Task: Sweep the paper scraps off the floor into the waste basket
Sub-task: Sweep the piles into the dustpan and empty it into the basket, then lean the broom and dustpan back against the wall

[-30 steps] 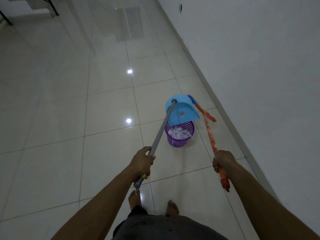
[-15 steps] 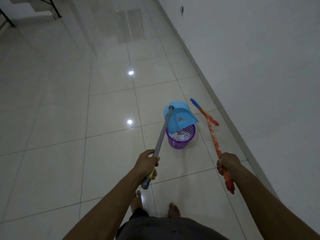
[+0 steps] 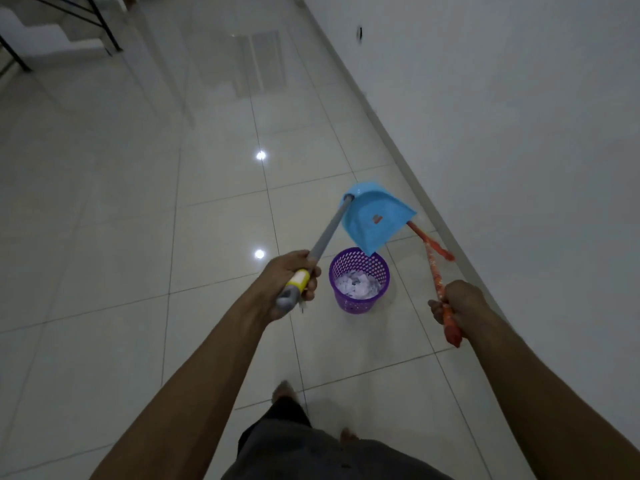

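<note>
A pale, glossy tiled floor point(image 3: 104, 237) filled most of the room, with two ceiling lights mirrored in it, and a plain white wall point(image 3: 519, 133) ran along the person's right side. Black frame legs point(image 3: 104, 32) stood far off at the top left. The person stood barefoot in dark shorts point(image 3: 311, 452), both arms stretched forward.

The blue dustpan point(image 3: 374, 220) was lifted off the floor and tipped, its lowest corner hanging over the far rim of the waste basket point(image 3: 356, 303). Its long grey handle point(image 3: 329, 233) slanted back to the left hand point(image 3: 291, 278), whose fingers were wrapped tight around the end of the handle at a yellow band point(image 3: 299, 279).

The purple, perforated waste basket stood upright on the floor between the two hands, a little ahead of them and near the wall. The orange patterned broom point(image 3: 434, 271) lay to its right, angled towards the foot of the wall, its far end partly hidden behind the dustpan. The right hand point(image 3: 457, 303) was clenched around the near end of the broom.

The white paper scraps point(image 3: 358, 289) lay heaped inside the basket
</note>
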